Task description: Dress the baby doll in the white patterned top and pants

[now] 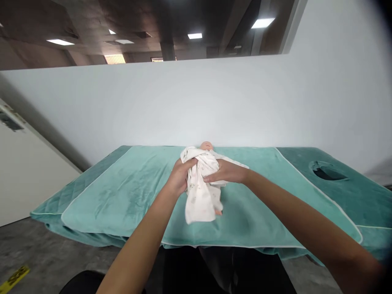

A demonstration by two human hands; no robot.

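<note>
A baby doll (206,145) lies on the bed, its head toward the wall. Most of its body is hidden behind the cloth, and a bit of a foot (218,212) shows at the bottom. A white baby garment (200,202) with small prints is bunched up over the doll, its lower end hanging loose. My left hand (180,174) grips the bunched cloth from the left, thumb on top. From the right, my right hand (225,170) has its fingers in the folds and holds them. White fabric like a sleeve (234,160) spreads out right of the doll.
The bed has a teal plush cover (122,196) with white piping. A face hole (329,173) opens at its right end. Behind stands a white partition wall (196,102). At left is a white door (30,171), and yellow tape (14,277) marks the floor.
</note>
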